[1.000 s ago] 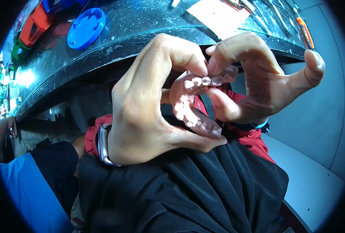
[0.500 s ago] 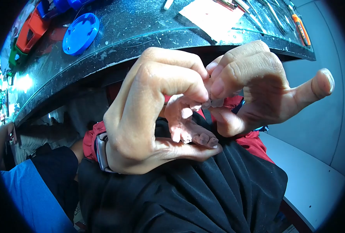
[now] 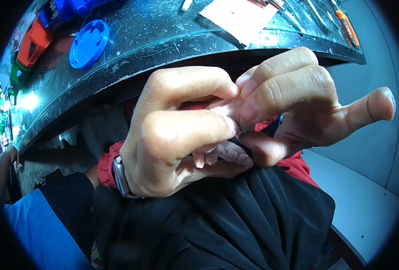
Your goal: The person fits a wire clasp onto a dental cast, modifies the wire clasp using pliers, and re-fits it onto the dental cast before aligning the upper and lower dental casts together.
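A pinkish dental model with a curved row of teeth is held above my lap, largely covered by fingers. My left hand wraps around it, thumb below and bent fingers above. From the other side, the fingertips and thumb of my right hand pinch its far part, while one finger sticks out to the right. The fingertips of both hands nearly meet at the model's upper part. Whether a smaller piece lies between them is hidden.
The dark workbench carries a blue round lid, red holder, white paper, orange cutter and several slim tools. Another person's blue-and-black shirt shows at lower left. A white panel stands right.
The model has tilted and is now more hidden behind my left fingers. Both hands have turned, and my right hand has moved slightly lower and to the right.
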Action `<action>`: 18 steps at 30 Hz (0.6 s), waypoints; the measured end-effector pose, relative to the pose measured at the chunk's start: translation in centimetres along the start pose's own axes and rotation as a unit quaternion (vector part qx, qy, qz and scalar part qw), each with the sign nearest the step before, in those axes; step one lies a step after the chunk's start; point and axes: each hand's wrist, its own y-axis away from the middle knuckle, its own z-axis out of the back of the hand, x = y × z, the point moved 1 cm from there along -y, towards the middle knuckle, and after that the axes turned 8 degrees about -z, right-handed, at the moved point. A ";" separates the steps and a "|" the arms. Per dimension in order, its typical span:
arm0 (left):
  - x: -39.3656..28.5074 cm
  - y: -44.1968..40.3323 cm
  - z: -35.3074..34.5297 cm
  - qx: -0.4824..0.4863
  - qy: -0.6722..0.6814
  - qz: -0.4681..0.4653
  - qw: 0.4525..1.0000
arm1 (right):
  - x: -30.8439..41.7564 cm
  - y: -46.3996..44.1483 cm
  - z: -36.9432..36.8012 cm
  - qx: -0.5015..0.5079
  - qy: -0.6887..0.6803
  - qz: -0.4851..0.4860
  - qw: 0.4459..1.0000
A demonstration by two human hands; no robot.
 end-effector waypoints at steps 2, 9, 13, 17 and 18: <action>-0.1 -0.1 0.1 0.010 -0.005 0.000 1.000 | -0.1 0.0 -0.1 0.000 0.001 0.006 1.000; -0.3 0.6 -0.1 -0.007 0.030 0.039 0.999 | -0.3 0.1 -0.5 -0.011 -0.004 0.027 1.000; -0.2 0.5 0.1 0.006 0.052 0.056 0.997 | -0.5 0.1 -0.8 -0.018 -0.005 0.047 0.999; -0.3 0.4 0.3 0.025 0.047 0.061 0.997 | -0.7 0.0 -0.8 -0.013 -0.010 0.073 0.997; -0.2 0.4 0.3 0.027 0.047 0.063 0.997 | -0.6 -0.3 -0.7 -0.009 -0.013 0.080 0.997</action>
